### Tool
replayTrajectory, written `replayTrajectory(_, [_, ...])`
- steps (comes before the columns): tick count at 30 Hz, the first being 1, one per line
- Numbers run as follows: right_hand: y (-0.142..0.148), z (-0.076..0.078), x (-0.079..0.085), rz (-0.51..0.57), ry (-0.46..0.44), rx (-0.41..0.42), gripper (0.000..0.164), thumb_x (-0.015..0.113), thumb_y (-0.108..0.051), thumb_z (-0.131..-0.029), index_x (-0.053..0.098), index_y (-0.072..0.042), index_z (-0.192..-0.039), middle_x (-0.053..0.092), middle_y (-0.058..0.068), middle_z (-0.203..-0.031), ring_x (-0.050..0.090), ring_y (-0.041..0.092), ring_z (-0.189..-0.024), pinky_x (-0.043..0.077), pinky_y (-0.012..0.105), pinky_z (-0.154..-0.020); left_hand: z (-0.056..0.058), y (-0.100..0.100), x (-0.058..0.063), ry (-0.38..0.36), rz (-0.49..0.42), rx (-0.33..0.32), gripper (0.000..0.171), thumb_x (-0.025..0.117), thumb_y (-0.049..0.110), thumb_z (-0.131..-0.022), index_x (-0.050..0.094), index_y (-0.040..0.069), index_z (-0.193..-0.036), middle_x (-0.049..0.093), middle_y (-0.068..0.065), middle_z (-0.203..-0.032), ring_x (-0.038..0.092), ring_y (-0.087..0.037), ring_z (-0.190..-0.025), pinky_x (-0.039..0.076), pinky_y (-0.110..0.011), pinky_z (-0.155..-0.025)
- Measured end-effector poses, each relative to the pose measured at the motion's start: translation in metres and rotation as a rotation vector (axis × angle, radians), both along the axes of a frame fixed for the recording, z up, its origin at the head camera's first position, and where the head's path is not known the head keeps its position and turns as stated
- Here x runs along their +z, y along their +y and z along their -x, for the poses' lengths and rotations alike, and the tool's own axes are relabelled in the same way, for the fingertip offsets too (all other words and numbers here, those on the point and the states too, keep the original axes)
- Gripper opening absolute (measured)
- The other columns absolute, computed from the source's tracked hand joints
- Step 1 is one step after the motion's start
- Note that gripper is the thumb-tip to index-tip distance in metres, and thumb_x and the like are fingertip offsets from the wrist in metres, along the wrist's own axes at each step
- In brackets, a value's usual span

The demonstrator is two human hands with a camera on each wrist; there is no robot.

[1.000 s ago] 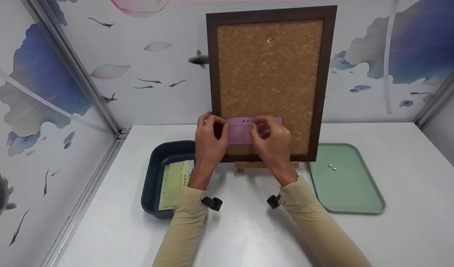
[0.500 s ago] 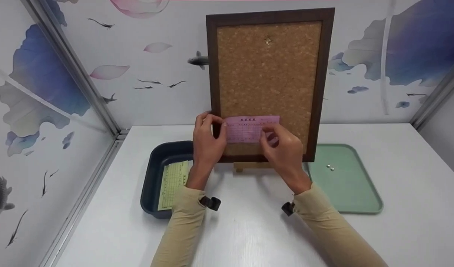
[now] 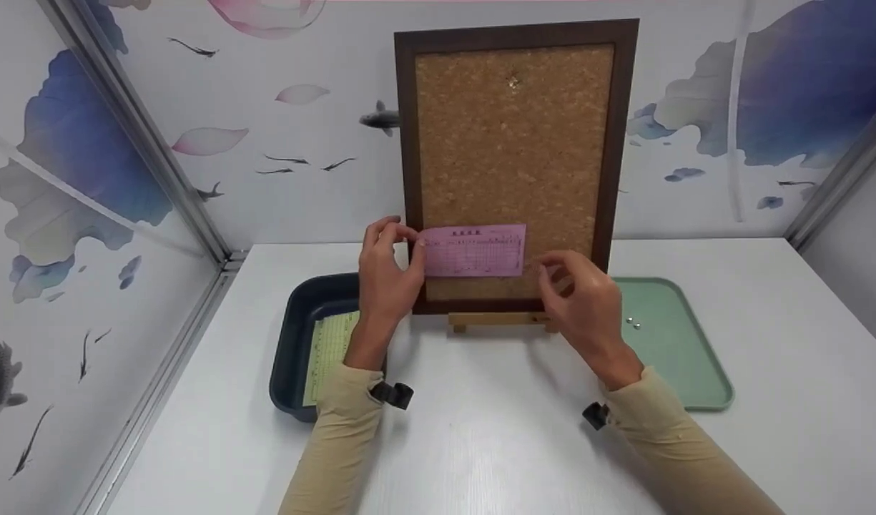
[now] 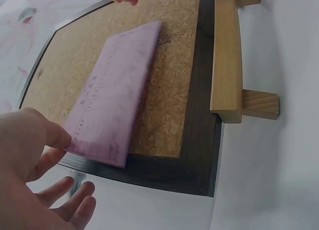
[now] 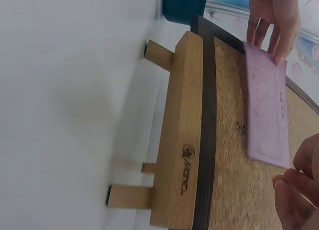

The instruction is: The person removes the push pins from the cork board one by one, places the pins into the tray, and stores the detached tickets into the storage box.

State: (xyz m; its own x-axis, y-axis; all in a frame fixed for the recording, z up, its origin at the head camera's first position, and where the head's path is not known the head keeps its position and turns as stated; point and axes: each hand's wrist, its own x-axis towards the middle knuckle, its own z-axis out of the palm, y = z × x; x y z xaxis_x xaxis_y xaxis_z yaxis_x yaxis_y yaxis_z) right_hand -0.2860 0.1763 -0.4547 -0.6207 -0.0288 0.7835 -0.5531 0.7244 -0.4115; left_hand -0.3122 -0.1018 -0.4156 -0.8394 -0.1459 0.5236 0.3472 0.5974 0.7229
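Note:
A pink printed paper slip lies before the lower part of a cork board with a dark frame. My left hand pinches the slip's left edge; in the left wrist view the slip tilts away from the cork. Just right of the slip's free end, apart from it, is my right hand, thumb and forefinger together. A small dark bit shows between these fingertips in the right wrist view, seemingly a thumbtack, mostly hidden. Two small silvery tacks lie on the green tray.
A dark blue bin with yellow-green printed slips stands at the left, partly behind the left arm. The board leans on a wooden stand. High on the cork is a shiny spot. Patterned walls enclose the white table.
My right hand has slid right along the slip and off its free end. My left hand has shifted slightly left, taking the slip with it. The head view has turned slightly.

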Motion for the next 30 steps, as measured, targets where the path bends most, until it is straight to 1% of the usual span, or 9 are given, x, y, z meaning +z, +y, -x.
replayTrajectory(9, [0.027, -0.007, -0.002, -0.024, 0.014, -0.024, 0.013, 0.074, -0.006, -0.098, 0.075, -0.005, -0.111, 0.078, 0.01, -0.097, 0.071, 0.022, -0.076, 0.059, 0.04, -0.063, -0.009, -0.009, 0.001, -0.009, 0.001, -0.026, 0.012, 0.071, 0.018, -0.105, 0.072, 0.009, -0.113, 0.064, -0.011, -0.142, 0.063, -0.025, -0.131, 0.052, -0.045, -0.116])
replayTrajectory(13, [0.039, -0.007, -0.003, -0.005, 0.021, -0.033, 0.014, 0.074, -0.004, -0.097, 0.076, -0.006, -0.111, 0.077, 0.009, -0.093, 0.071, 0.022, -0.074, 0.054, 0.024, -0.065, -0.014, -0.017, 0.0, -0.016, 0.013, -0.027, 0.015, 0.071, 0.02, -0.105, 0.072, 0.01, -0.116, 0.072, -0.008, -0.128, 0.064, -0.024, -0.127, 0.051, -0.045, -0.115])
replayTrajectory(17, [0.053, -0.008, -0.003, -0.006, 0.024, -0.049, 0.015, 0.074, -0.004, -0.097, 0.077, -0.006, -0.111, 0.079, 0.008, -0.096, 0.074, 0.021, -0.078, 0.045, 0.007, -0.068, -0.018, -0.025, -0.001, -0.022, 0.028, -0.025, 0.015, 0.07, 0.021, -0.106, 0.072, 0.012, -0.117, 0.078, -0.005, -0.119, 0.069, -0.022, -0.123, 0.053, -0.044, -0.112])
replayTrajectory(19, [0.058, -0.008, -0.005, -0.004, 0.024, -0.057, 0.015, 0.074, -0.004, -0.097, 0.077, -0.006, -0.111, 0.08, 0.008, -0.099, 0.075, 0.022, -0.079, 0.044, 0.005, -0.068, -0.021, -0.028, -0.002, -0.031, 0.033, -0.028, 0.013, 0.07, 0.021, -0.106, 0.071, 0.013, -0.116, 0.08, -0.004, -0.118, 0.072, -0.02, -0.12, 0.056, -0.04, -0.102])
replayTrajectory(21, [0.063, -0.008, -0.006, 0.003, 0.023, -0.063, 0.015, 0.075, -0.004, -0.097, 0.077, -0.006, -0.111, 0.08, 0.008, -0.102, 0.076, 0.023, -0.079, 0.046, 0.007, -0.067, -0.023, -0.031, -0.002, -0.04, 0.036, -0.037, 0.012, 0.07, 0.021, -0.106, 0.07, 0.013, -0.115, 0.082, -0.004, -0.116, 0.076, -0.019, -0.109, 0.058, -0.036, -0.086])
replayTrajectory(23, [0.068, -0.008, -0.008, 0.006, 0.013, -0.072, 0.014, 0.075, -0.006, -0.097, 0.077, -0.006, -0.111, 0.081, 0.009, -0.103, 0.076, 0.023, -0.078, 0.047, 0.008, -0.066, -0.026, -0.034, -0.003, -0.051, 0.045, -0.044, 0.011, 0.069, 0.021, -0.107, 0.069, 0.014, -0.114, 0.083, -0.005, -0.114, 0.077, -0.018, -0.097, 0.054, -0.032, -0.07])
replayTrajectory(25, [0.073, -0.008, -0.01, 0.008, 0.006, -0.079, 0.014, 0.075, -0.006, -0.097, 0.077, -0.005, -0.111, 0.081, 0.009, -0.103, 0.075, 0.024, -0.077, 0.047, 0.008, -0.066, -0.029, -0.037, -0.003, -0.054, 0.05, -0.051, 0.01, 0.068, 0.02, -0.107, 0.068, 0.013, -0.114, 0.084, -0.007, -0.11, 0.076, -0.019, -0.087, 0.05, -0.03, -0.061])
replayTrajectory(27, [0.077, -0.007, -0.012, 0.018, 0.0, -0.079, 0.014, 0.075, -0.006, -0.097, 0.077, -0.004, -0.111, 0.081, 0.01, -0.103, 0.075, 0.025, -0.076, 0.047, 0.007, -0.066, -0.031, -0.041, -0.003, -0.054, 0.053, -0.052, 0.01, 0.068, 0.019, -0.107, 0.068, 0.012, -0.114, 0.084, -0.007, -0.107, 0.075, -0.019, -0.084, 0.051, -0.03, -0.062])
replayTrajectory(30, [0.084, -0.005, -0.013, 0.047, -0.007, -0.081, 0.014, 0.074, -0.005, -0.097, 0.078, -0.004, -0.11, 0.082, 0.008, -0.103, 0.075, 0.025, -0.075, 0.047, 0.006, -0.066, -0.032, -0.046, -0.002, -0.046, 0.045, -0.046, 0.011, 0.067, 0.018, -0.107, 0.069, 0.011, -0.115, 0.082, -0.007, -0.106, 0.075, -0.02, -0.09, 0.059, -0.032, -0.073])
